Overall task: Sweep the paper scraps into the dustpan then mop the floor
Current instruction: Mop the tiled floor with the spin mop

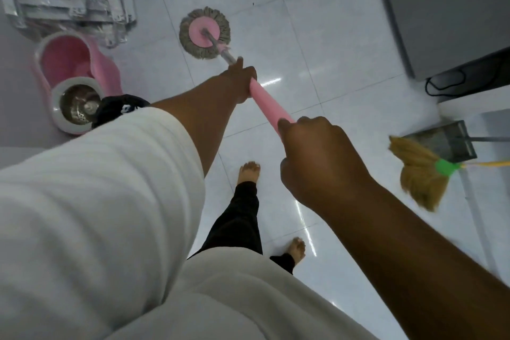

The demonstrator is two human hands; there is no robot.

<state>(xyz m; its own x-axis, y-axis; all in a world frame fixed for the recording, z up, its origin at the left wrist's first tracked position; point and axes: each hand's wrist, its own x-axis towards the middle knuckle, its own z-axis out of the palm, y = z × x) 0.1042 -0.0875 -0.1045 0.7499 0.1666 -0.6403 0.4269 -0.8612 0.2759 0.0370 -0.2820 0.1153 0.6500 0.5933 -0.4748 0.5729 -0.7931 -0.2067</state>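
— How is the mop (204,33) held?
— Its handle (269,103) is gripped by both fists, left hand (238,83) lower, right hand (317,157) higher; the head is laid on the floor (317,36).
— The dustpan (444,143)?
— Seen at right, apparently touched by the broom (419,174)

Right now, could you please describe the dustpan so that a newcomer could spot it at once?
Look to the grey cabinet on the right of the white tiled floor. Below it in the view, at the right edge, sits the dustpan, beside the broom. It is the flat grey tray with a thin grey handle, whereas the broom is straw-coloured with a green collar.
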